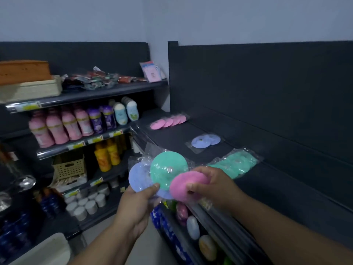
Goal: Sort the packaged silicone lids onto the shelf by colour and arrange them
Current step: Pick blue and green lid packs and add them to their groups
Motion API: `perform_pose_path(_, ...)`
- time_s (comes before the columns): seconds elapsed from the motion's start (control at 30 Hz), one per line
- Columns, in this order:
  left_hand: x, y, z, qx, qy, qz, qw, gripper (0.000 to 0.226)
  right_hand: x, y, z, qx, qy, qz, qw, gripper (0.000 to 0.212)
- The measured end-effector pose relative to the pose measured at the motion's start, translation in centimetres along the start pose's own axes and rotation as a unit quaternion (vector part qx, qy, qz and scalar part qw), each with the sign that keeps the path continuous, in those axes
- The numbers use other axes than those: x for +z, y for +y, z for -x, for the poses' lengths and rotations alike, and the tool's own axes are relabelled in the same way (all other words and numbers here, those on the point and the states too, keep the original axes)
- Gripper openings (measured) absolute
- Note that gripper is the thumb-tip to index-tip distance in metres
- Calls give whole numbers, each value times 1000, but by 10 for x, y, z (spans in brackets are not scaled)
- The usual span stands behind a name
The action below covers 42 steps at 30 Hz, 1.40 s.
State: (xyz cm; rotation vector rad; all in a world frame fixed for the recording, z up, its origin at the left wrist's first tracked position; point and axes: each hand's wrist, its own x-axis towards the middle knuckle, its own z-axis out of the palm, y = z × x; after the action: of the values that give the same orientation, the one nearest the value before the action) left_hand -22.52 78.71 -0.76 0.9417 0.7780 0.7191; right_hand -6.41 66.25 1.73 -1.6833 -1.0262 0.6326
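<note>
**Step in hand (judged):** draw the pink lid out of the fan and place it with its colour.

1. Pull with the right grip (pixel 215 185) in the plane of the pink lid (pixel 183 188), toward 3 o'clock, while the left grip (pixel 136 207) steadies the rest. The clear wrappers overlap and will likely cling, so a slow slide is safer than a lift.
2. Carry the lid to the pink row (pixel 168 121), which lies at 12 o'clock from the grips, at the far end of the shelf (pixel 286 184).
3. Lay it overlapping the nearest disc so that the row's line continues.
4. Do not pass low over the blue row (pixel 205 141) at 1 o'clock, since a trailing wrapper could drag it.

**Right grip:** clamped on the pink lid, with the thumb on the near face and the fingers curled behind its 3 o'clock edge. Nothing else is seen in it.

**Left grip:** clamped on the fan from 6 o'clock, with the thumb pressed over the lower edges of a blue lid (pixel 138 178) and a green lid (pixel 166 169). A second blue disc seems to lie beneath, but the count is uncertain. The pink lid overlaps the green lid's 4 o'clock edge.

**Shelf:** the green stack (pixel 235 165) lies at 2 o'clock, just beyond the right grip's knuckles. The three groups lie apart from one another.
</note>
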Motion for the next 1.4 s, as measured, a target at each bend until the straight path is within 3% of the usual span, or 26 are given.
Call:
perform_pose_path(0.23, -49, 59, -110, -25, -67, 1, 997, 24, 61, -4, -108, 152, 72, -149, 975, 27)
perform_pose_path(0.4, -69, 86, -178, -47, -98, 10, 994, 18, 95, -12, -166, 179, 131, -281, 934, 18)
perform_pose_path(0.57, -72, 92, -239, -60, -105, -3, 993, 9, 100, 4, -216, 205, 177, -277, 922, 23)
perform_pose_path(0.77, -51, 101, -329, -60, -86, 10, 994, 17, 89, 27, -286, 236, 189, -251, 920, 26)
perform_pose_path(0.93, -41, 125, -409, -45, -34, 12, 998, 31, 81, 38, -353, 274, 163, -332, 888, 19)
perform_pose_path(1.07, -43, 148, -460, -35, -11, 21, 999, 29, 84, 49, -395, 298, 181, -376, 859, 18)
perform_pose_path(1.27, -49, 161, -522, -16, -32, 26, 999, 31, 110, 66, -454, 307, 188, -392, 847, 13)
perform_pose_path(1.4, -60, 169, -560, -34, -80, 19, 996, 36, 134, 68, -500, 309, 240, -371, 842, 10)
